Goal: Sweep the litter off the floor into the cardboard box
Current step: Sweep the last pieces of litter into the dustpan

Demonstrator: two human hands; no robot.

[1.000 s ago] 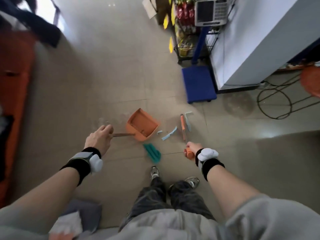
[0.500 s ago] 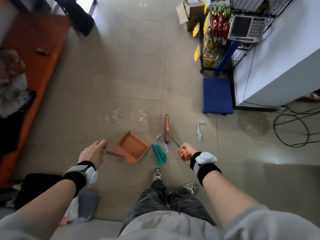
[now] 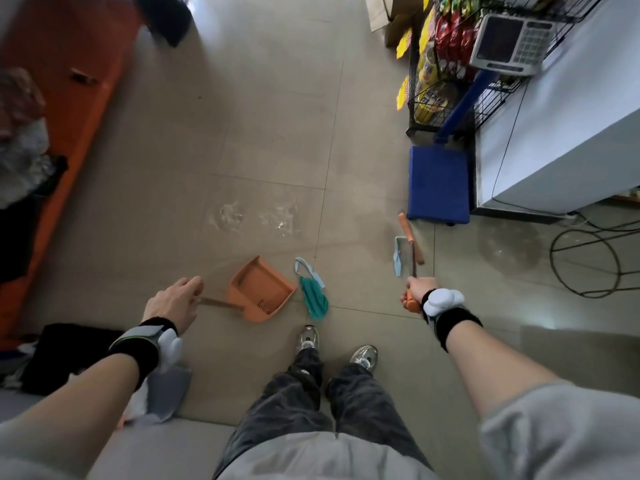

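My left hand (image 3: 172, 304) grips the thin handle of an orange dustpan (image 3: 260, 289) that rests on the tiled floor, its mouth facing right. My right hand (image 3: 417, 292) is closed on the orange grip of a broom whose orange head (image 3: 410, 242) sits on the floor beside a pale blue strip of litter (image 3: 398, 256). A green crumpled piece of litter (image 3: 313, 297) and a light blue strip (image 3: 309, 268) lie just right of the dustpan mouth. Cardboard boxes (image 3: 393, 13) stand far off at the top.
A blue platform scale (image 3: 438, 184) with its display (image 3: 510, 43) stands at right beside a white counter (image 3: 568, 126) and a wire snack rack (image 3: 436, 74). A wire stool frame (image 3: 585, 263) lies at far right. An orange bench (image 3: 69, 109) runs along the left. My shoes (image 3: 334, 346) are below the litter.
The broom head has swung right, from next to the dustpan over to the pale blue strip near the scale. The dustpan stays in place; the view has shifted slightly.
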